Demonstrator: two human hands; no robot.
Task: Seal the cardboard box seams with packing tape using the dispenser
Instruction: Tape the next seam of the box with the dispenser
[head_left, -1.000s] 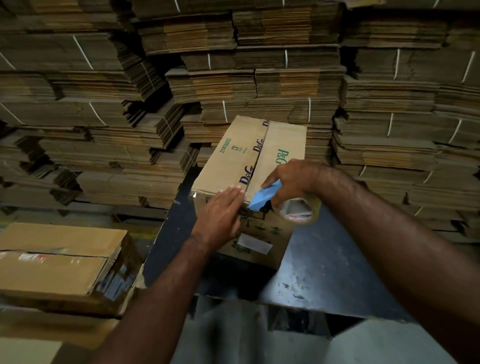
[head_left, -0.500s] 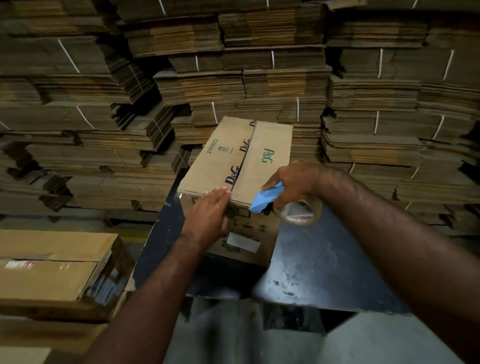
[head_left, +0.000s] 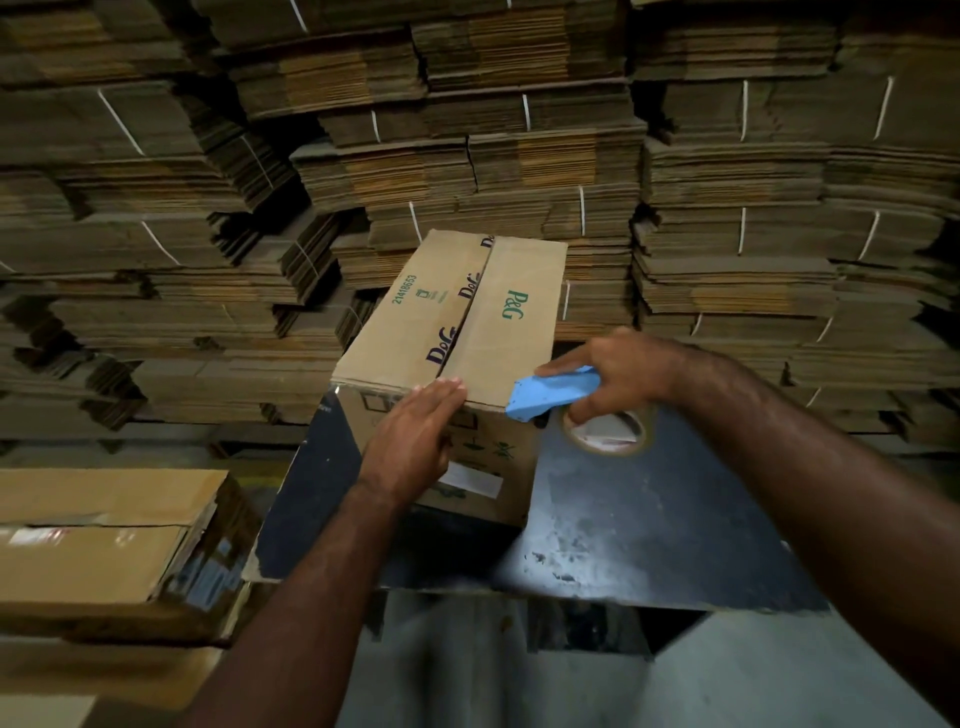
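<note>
Scene dimly lit, warm brownish cast. Brightest light caught on cardboard box top and pale glare patch on dark table. Deep shadow seen in stack gaps and under table. Wide-angle bowing noted at edges; lower corners softened, forearms slightly blurred.

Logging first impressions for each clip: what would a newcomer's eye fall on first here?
The bright blue tape dispenser, gripped by the right hand at the near right corner of the cardboard box, stands out. The left hand lies flat on the box's near edge by the centre seam. Behind, bundled stacks of flattened cartons fill the background.
</note>
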